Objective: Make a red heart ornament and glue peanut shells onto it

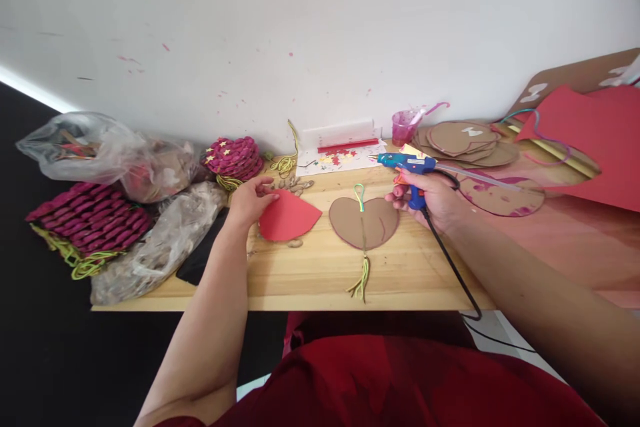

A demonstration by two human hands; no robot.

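My right hand (433,199) is wrapped round a blue hot glue gun (417,197), its nozzle pointing left and a long clear glue stick (480,177) sticking out behind. My left hand (253,199) has the upper left edge of a red paper cutout (289,217) between thumb and fingers; the cutout's point faces right. Between my hands lies a brown cardboard heart (345,223) with a dark outline. A cord loop (359,195) is fixed at its top, and a yellow-green tassel (361,280) hangs below its tip.
Nutshell-like pieces (295,183) lie behind the cutout. Magenta woven bundles (90,220) and plastic bags (160,247) crowd the left. Small stars (340,159) lie on white paper at the back, near a pink-stained cup (404,127). Cardboard shapes (460,140) and red sheets (595,147) are at right. The gun's black cord (453,267) crosses the table edge.
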